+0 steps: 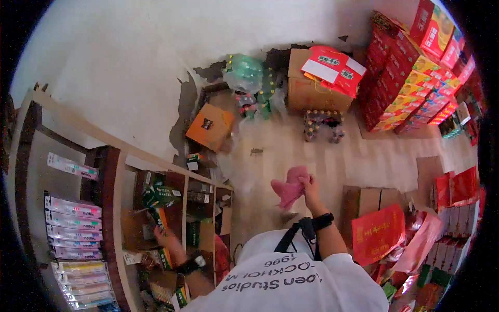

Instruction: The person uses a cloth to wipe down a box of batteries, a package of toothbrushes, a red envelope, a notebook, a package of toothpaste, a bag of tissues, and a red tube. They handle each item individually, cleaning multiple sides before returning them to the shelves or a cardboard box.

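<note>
My right hand (310, 190) is closed on a crumpled pink cloth (289, 188), held out above the floor in front of my body. The cloth hangs to the left of the fingers. On the left, my left hand (167, 240) reaches into a shelf compartment. Its fingers are closed at the lower end of a narrow green and orange box (160, 217), partly hidden by shade and blur. Just above that box lies a dark green package (160, 196). Dark bands circle both my wrists.
A wooden shelf (120, 208) stands at my left, with stacked toothbrush packs (74, 223). Ahead on the floor are an orange box (210, 126), wrapped bottles (323, 125) and a cardboard carton (312, 96). Red cartons (397, 78) pile up far right; a red bag (378, 234) lies nearer.
</note>
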`<state>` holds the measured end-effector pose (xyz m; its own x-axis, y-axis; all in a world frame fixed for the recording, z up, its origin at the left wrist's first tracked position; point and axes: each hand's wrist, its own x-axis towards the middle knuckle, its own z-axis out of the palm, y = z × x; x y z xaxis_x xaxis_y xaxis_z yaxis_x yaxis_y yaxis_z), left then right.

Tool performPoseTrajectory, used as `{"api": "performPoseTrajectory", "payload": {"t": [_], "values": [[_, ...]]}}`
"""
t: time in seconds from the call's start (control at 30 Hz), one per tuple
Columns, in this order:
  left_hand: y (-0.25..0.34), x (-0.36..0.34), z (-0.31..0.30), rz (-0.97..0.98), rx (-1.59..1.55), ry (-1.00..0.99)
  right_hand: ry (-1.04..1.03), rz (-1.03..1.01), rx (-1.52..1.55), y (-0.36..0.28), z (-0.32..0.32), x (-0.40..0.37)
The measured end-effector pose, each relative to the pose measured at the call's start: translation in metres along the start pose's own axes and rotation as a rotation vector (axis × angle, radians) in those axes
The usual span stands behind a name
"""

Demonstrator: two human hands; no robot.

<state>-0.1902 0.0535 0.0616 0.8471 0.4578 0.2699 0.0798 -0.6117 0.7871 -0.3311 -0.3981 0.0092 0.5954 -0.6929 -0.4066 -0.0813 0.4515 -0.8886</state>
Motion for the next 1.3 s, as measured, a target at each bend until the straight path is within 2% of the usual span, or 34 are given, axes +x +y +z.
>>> {"api": "performPoseTrajectory", "payload": {"t": [0.03, 0.07, 0.1, 0.13, 0.2, 0.23, 0.3, 0.37, 0.43, 0.47, 0.53, 0.6, 0.63, 0.67, 0.77, 0.83, 0.87, 0.93, 0.97, 1.03, 1.17, 1.23, 1.3], "values": [[-0.004, 0.002, 0.038, 0.138, -0.259, -0.125, -0.009, 0.003, 0.002, -0.017, -0.005, 0.003], [0.000, 0.003, 0.070, 0.273, -0.515, -0.246, -0.100, 0.021, 0.145, -0.036, -0.009, 0.005], [0.065, -0.016, 0.094, 0.234, -0.284, -0.359, -0.198, 0.043, 0.280, -0.053, -0.012, 0.007], [0.115, -0.035, 0.108, 0.295, -0.305, -0.628, -0.227, 0.053, 0.261, -0.067, -0.012, 0.009], [0.196, -0.069, 0.129, 0.401, -0.208, -0.974, -0.345, 0.086, 0.419, -0.092, -0.004, 0.016], [0.194, -0.087, 0.150, -0.035, -0.487, -1.166, -0.379, 0.098, 0.405, -0.101, 0.001, 0.020], [0.234, -0.114, 0.181, 0.617, -0.389, -1.245, -0.468, 0.087, 0.432, -0.111, 0.009, 0.026], [0.265, -0.140, 0.218, 0.676, -0.510, -1.396, -0.496, 0.130, 0.438, -0.113, 0.015, 0.036], [0.275, -0.165, 0.247, 0.286, -0.696, -1.612, -0.506, 0.167, 0.437, -0.114, 0.019, 0.044], [0.279, -0.172, 0.261, 0.283, -0.709, -1.601, -0.505, 0.174, 0.435, -0.116, 0.019, 0.050], [0.292, -0.183, 0.291, 0.126, -0.721, -1.569, -0.521, 0.175, 0.389, -0.131, 0.015, 0.072], [0.311, -0.180, 0.321, 0.070, -0.773, -1.527, -0.629, 0.153, 0.298, -0.151, 0.014, 0.101], [0.318, -0.177, 0.334, 0.011, -0.788, -1.506, -0.571, 0.190, 0.260, -0.148, 0.008, 0.120], [0.323, -0.175, 0.346, -0.034, -0.825, -1.451, -0.603, 0.223, 0.203, -0.157, 0.007, 0.135], [0.332, -0.166, 0.382, -0.056, -0.752, -1.364, -0.705, 0.265, -0.039, -0.185, 0.025, 0.173], [0.323, -0.168, 0.414, 0.079, -0.783, -1.266, -0.656, 0.229, -0.135, -0.203, 0.042, 0.191], [0.326, -0.159, 0.415, 0.052, -0.788, -1.216, -0.697, 0.251, -0.165, -0.205, 0.047, 0.203], [0.336, -0.137, 0.413, 0.109, -0.776, -1.010, -0.704, 0.162, -0.327, -0.206, 0.056, 0.228], [0.330, -0.131, 0.417, 0.082, -0.770, -0.967, -0.743, 0.183, -0.350, -0.205, 0.062, 0.237], [0.312, -0.123, 0.425, -0.040, -0.554, -0.860, -0.766, 0.183, -0.394, -0.199, 0.071, 0.248], [0.280, -0.112, 0.394, -0.078, -0.436, -0.609, -0.840, 0.285, -0.608, -0.174, 0.082, 0.263], [0.261, -0.121, 0.383, -0.128, -0.557, -0.470, -1.084, 0.244, -0.768, -0.167, 0.080, 0.277], [0.254, -0.127, 0.356, -0.108, -0.499, -0.379, -1.227, 0.214, -0.830, -0.175, 0.100, 0.258]]}}
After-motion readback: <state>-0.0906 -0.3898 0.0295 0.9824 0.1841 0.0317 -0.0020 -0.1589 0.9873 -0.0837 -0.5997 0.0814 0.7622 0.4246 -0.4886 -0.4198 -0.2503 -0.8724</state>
